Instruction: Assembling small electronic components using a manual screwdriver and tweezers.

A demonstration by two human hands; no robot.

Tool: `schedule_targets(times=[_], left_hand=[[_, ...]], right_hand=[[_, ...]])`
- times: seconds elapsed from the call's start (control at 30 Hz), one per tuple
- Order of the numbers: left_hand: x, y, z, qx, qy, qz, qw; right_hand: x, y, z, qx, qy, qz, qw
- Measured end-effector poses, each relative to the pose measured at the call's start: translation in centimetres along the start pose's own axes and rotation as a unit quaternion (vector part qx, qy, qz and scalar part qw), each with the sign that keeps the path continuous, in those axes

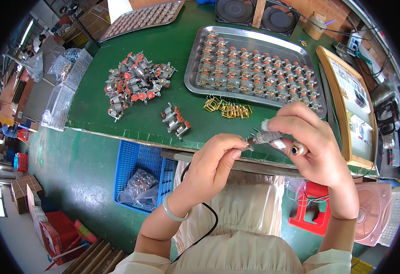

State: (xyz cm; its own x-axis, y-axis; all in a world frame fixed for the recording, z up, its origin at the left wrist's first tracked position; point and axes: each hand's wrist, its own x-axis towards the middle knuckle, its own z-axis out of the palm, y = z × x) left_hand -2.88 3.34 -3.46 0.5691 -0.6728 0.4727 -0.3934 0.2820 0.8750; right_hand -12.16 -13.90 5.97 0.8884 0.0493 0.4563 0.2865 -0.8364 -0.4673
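My left hand (pixel 216 160) is closed in a pinch on a small metal part (pixel 250 147), mostly hidden by the fingertips. My right hand (pixel 311 144) is wrapped round a grey tape-wrapped tool (pixel 267 137), whose narrow end meets the small part. A copper-coloured cylinder with a hollow end (pixel 299 148) shows at the same hand; whether it belongs to the tool I cannot tell. White wrapping covers some right fingertips. Beyond the hands lie brass-coloured wire frames (pixel 229 109) and a short row of silver components with red-orange tops (pixel 176 120).
A metal tray (pixel 191 73) holds rows of similar components, with a heap of them (pixel 138 80) to its left. Another filled tray (pixel 140 19) and two black fans (pixel 257 13) stand farther back. A wooden frame (pixel 341 105) is at the right; a blue crate (pixel 124 171) sits below the table.
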Motion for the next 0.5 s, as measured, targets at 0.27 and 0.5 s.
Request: schedule_targets(times=[0.27,0.5], left_hand=[[0.8,-0.1,-0.4,0.127,-0.025,0.083,0.988],[1.5,-1.1,-0.4,0.189,-0.012,0.195,0.962]], right_hand=[[1.3,0.1,-0.3,-0.005,-0.061,0.093,0.994],[-0.1,1.9,-0.1,0.149,-0.031,0.352,0.924]])
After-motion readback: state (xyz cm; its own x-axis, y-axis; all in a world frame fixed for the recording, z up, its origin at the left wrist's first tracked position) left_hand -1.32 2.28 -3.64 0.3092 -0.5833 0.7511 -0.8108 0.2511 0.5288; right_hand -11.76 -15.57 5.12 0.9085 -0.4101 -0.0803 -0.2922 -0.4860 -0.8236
